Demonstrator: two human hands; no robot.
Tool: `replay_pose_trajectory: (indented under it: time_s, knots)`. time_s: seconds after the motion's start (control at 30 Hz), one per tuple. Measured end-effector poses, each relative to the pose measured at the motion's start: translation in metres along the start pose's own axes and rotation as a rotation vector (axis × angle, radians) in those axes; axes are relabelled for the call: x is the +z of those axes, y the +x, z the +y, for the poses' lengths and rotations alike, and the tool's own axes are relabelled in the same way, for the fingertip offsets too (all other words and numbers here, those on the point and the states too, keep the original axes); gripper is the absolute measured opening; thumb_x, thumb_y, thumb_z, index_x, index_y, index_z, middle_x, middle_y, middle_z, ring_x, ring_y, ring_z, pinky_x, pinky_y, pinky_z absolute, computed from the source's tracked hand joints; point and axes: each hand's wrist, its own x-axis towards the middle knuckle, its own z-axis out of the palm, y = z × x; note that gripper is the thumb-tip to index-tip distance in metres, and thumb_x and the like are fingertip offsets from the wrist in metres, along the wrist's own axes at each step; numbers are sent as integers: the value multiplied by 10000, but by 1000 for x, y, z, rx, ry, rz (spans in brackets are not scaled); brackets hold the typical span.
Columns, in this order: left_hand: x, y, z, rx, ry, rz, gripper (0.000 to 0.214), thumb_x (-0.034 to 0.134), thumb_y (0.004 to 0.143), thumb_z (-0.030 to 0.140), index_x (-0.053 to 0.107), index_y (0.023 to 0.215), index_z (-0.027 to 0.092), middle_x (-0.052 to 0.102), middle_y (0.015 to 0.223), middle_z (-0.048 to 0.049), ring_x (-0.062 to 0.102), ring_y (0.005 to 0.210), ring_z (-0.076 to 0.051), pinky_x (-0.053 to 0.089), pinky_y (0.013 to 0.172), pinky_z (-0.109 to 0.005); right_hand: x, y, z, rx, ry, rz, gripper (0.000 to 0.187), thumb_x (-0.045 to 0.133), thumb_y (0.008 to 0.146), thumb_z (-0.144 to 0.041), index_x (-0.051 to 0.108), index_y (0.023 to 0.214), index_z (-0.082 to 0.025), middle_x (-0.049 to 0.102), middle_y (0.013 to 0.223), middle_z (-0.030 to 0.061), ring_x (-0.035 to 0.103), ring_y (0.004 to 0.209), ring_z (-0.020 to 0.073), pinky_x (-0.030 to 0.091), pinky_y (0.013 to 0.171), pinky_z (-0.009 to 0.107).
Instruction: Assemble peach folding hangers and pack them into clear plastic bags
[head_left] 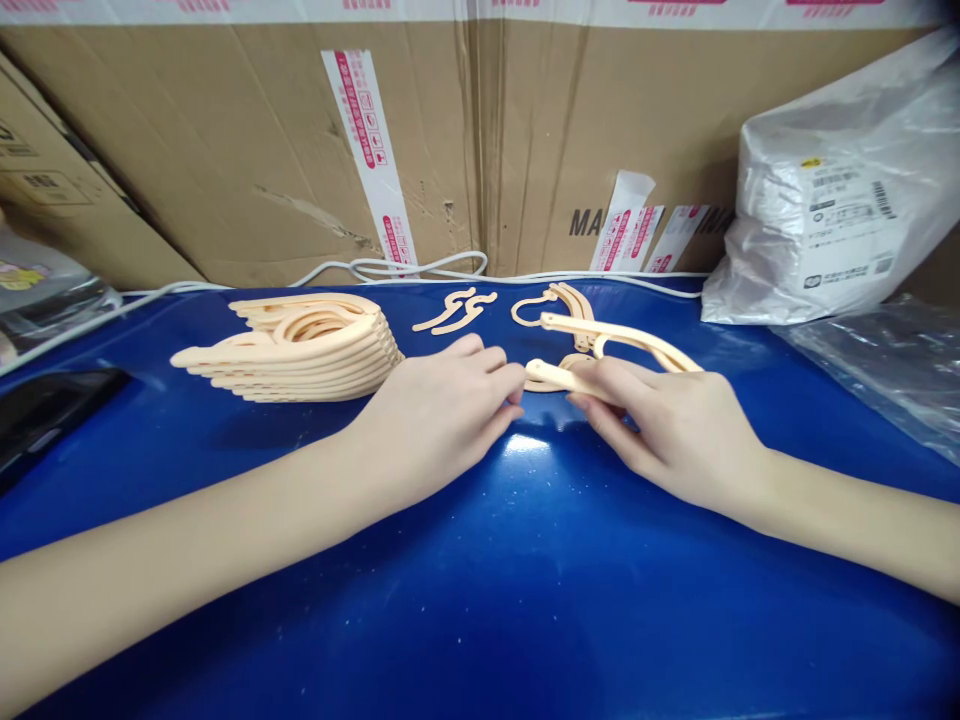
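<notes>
My right hand [667,430] grips a beige plastic piece shaped like a folding clothes hanger [637,335], its two arms pointing left. Curled closed, my left hand [457,410] is at the tip of the lower arm; its fingertips face away, so what they pinch cannot be made out. To the left of that hand is a neat stack of beige hanger pieces [300,350]. Beyond my hands are two small beige hooks [454,312]. More loose beige hanger parts [574,305] lie behind the held piece, partly hidden by it.
The blue tabletop [480,600] is shiny. A white cable [555,278] runs along its back, before large cardboard boxes [247,150]. At right stand a white plastic parcel bag [832,200] and clear plastic wrap [885,360]. A black phone-like object [52,420] lies at left.
</notes>
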Motion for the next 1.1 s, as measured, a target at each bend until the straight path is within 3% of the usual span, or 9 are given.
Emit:
replay_pose_trajectory:
  time_s: [0.2,0.37,0.43,0.67,1.1]
  knots:
    - [14,28,-3,-21,-94,54,205,585,962,326,636,995,130,647,1049,-86,581,982,-255,443,792,-343,-8,3,1,5,-69,157,204,480,991,-253,653,1016,-150,736,769,9,642,511,149,368,435,276]
    - [29,51,0,-48,-281,38,271,662,893,326,645,1049,105,674,1107,-122,592,1051,-310,417,953,-469,-7,1,0,-66,-65,133,189,489,986,-251,650,975,-155,751,804,20,629,499,141,367,431,282]
    - [35,58,-1,-50,-340,27,263,659,881,315,653,1036,103,692,1071,-122,622,1011,-307,443,925,-469,-5,0,1,-93,-61,123,172,498,979,-246,646,1006,-164,756,831,10,617,492,133,360,433,280]
    - [51,66,-18,-60,-606,-9,118,627,888,203,667,982,145,723,884,-29,663,773,-166,506,696,-282,-5,1,0,-219,-2,145,167,458,989,-207,612,994,-143,720,764,6,607,535,103,358,461,256]
    - [29,64,-16,-211,-663,-17,112,654,892,217,660,814,136,693,751,-20,630,696,-169,458,660,-288,-6,-2,0,-230,31,103,143,479,990,-217,604,1015,-154,702,746,-21,633,560,107,385,486,263]
